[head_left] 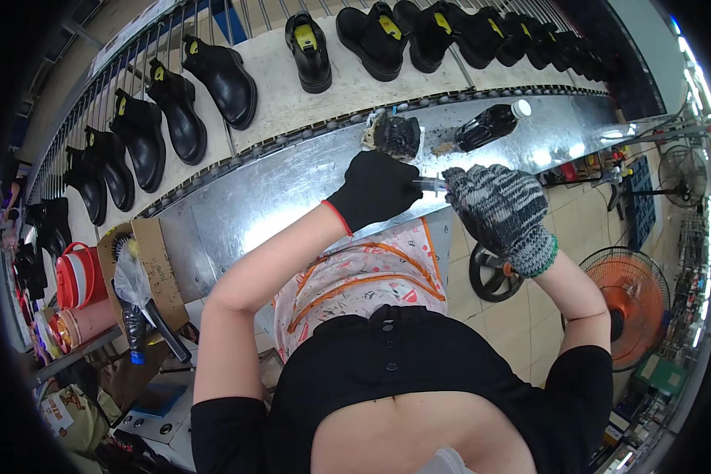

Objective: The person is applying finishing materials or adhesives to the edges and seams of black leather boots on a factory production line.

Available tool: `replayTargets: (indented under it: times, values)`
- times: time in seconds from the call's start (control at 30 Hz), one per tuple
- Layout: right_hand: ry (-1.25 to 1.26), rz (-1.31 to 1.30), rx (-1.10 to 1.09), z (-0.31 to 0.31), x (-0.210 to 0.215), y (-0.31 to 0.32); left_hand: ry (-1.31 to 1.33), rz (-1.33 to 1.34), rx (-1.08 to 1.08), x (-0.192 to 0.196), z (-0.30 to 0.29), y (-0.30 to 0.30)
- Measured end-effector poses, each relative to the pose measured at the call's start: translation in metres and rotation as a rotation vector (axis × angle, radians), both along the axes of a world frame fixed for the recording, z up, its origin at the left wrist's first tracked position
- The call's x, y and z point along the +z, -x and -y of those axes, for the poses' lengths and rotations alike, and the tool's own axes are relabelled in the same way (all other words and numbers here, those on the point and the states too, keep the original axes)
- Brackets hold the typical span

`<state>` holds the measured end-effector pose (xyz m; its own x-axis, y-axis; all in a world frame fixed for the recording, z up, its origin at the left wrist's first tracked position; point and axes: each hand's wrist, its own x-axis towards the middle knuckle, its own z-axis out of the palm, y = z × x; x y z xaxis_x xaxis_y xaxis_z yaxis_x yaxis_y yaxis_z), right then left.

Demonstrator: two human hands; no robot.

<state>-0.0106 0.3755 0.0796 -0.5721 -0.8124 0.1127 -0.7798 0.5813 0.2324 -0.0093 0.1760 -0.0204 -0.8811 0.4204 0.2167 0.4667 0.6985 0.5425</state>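
Note:
My left hand (378, 189), in a black glove with a red cuff, is closed at the table's near edge. Facing it, my right hand (499, 212), in a grey-and-black knitted glove, has its fingers curled. Between the two hands a short, clear, shiny piece (432, 186) shows, gripped at both ends; its kind is hidden by the gloves. Just beyond my left hand lies a blackened, stained pad or block (395, 136). Farther right, a bottle of dark liquid (488, 126) with a white cap lies tilted on the metal table (284, 201).
Black ankle boots (221, 83) stand in a row on a pale conveyor (272, 67) behind the chain edge. On the left are a cardboard box (162, 268) with a brush and bags, and a red container (79, 276). An orange fan (620, 292) stands at right, near a black handwheel (494, 272).

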Motion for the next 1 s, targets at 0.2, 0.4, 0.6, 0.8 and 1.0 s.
replayTargets:
  times: [0.2, 0.4, 0.6, 0.8, 1.0]
  values:
    - [0.132, 0.153, -0.089, -0.006, 0.0, -0.01, 0.091, -0.086, -0.127, 0.024, -0.008, 0.013]
    - [0.673, 1.342, -0.836, 0.01, -0.045, -0.012, 0.298, -0.348, -0.149, -0.013, -0.018, 0.038]
    - [1.075, 1.099, -0.816, -0.013, -0.183, -0.024, 0.001, -0.322, 0.063, -0.005, 0.012, 0.036]
    - [1.38, 1.184, -0.925, 0.005, -0.193, -0.053, -0.883, 0.466, 0.71, -0.063, 0.145, 0.029]
    - [1.452, 1.071, -0.943, 0.011, -0.213, -0.031, -1.949, 0.721, 0.497, -0.086, 0.205, 0.025]
